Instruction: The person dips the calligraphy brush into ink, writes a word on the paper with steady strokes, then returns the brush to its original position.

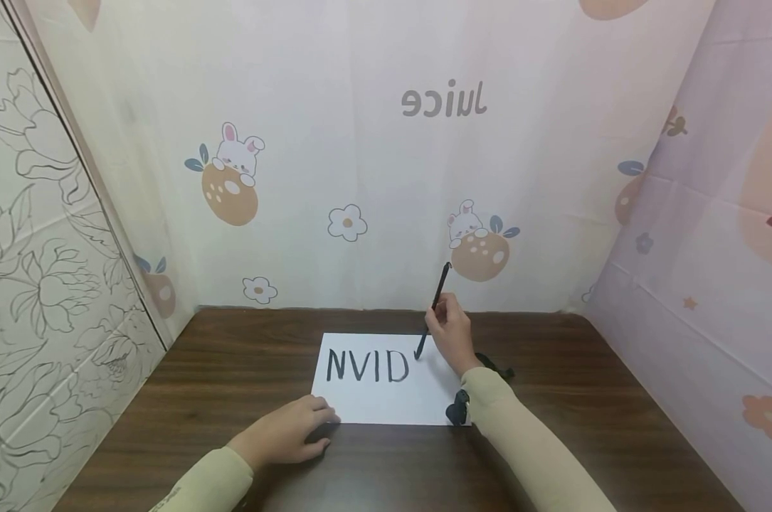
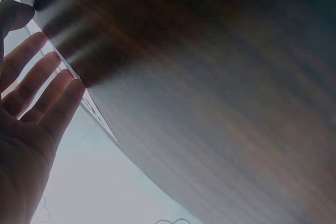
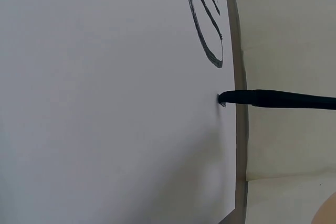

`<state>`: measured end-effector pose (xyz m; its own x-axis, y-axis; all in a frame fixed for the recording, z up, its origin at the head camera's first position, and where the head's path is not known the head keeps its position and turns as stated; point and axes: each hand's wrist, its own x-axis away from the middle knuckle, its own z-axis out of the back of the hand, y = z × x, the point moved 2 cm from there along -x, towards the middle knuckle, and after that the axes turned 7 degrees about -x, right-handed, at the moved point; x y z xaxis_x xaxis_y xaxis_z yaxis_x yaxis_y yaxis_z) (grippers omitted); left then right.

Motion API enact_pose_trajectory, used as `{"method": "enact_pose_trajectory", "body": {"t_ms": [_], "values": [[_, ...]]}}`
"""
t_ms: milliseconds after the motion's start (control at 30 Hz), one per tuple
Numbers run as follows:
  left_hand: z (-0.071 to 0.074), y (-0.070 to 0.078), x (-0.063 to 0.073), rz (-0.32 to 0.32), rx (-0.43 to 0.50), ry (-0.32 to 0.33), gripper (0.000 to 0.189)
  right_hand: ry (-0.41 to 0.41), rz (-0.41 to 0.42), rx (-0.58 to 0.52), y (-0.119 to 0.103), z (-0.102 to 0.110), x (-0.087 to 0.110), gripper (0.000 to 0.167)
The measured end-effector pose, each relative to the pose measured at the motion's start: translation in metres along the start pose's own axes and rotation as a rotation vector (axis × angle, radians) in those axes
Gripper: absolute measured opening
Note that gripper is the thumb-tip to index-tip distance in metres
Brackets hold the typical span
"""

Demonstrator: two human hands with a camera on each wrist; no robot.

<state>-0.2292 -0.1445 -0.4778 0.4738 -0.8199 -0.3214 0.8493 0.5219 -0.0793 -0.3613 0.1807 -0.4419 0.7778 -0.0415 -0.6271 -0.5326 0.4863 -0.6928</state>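
A white sheet of paper [image 1: 386,405] lies on the table with the black letters "NVID" [image 1: 368,366] across its upper half. My right hand [image 1: 451,333] pinches a slim black brush pen [image 1: 438,288], tilted with its top end away from me. In the right wrist view the brush pen's [image 3: 283,98] dark tip bends against the paper [image 3: 115,98], just past the letter D. My left hand [image 1: 291,430] rests at the sheet's lower left corner, fingertips on its edge. The left wrist view shows that hand [image 2: 37,93] with fingers extended and slightly bent.
The dark wood table [image 1: 232,363] ends at a printed curtain [image 1: 360,156] behind the sheet. More printed cloth hangs at left and right. A black strap device [image 1: 458,409] sits on the right wrist, over the sheet's lower right corner.
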Motion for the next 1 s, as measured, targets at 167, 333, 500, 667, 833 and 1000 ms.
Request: {"method": "enact_pose_trajectory", "body": {"t_ms": [167,333,500,667,833,1000], "values": [[-0.0007,-0.0001,0.0001,0.016,0.002,-0.021,0.028,0.007,0.022,0.003,0.001,-0.0006,0.0009,0.017],[-0.0016,-0.0003,0.0003,0.018,0.009,-0.028,0.028,0.007,0.023,-0.014,0.0014,-0.0001,0.0023,0.018],[-0.0015,-0.0007,-0.0002,0.019,0.009,-0.035,0.028,0.005,0.029,-0.031,0.0021,-0.0001,0.003,0.018],[-0.0004,-0.0005,-0.0008,0.024,0.005,-0.045,0.028,0.004,0.029,-0.036,0.0022,-0.0004,0.0035,0.017],[0.0008,0.0005,-0.001,0.024,0.006,-0.045,0.028,-0.002,0.018,-0.043,-0.0001,0.0,0.0052,0.017],[0.0013,0.001,-0.0008,0.024,0.006,-0.04,0.028,-0.007,0.012,-0.039,-0.0026,0.0007,0.0073,0.018]]}}
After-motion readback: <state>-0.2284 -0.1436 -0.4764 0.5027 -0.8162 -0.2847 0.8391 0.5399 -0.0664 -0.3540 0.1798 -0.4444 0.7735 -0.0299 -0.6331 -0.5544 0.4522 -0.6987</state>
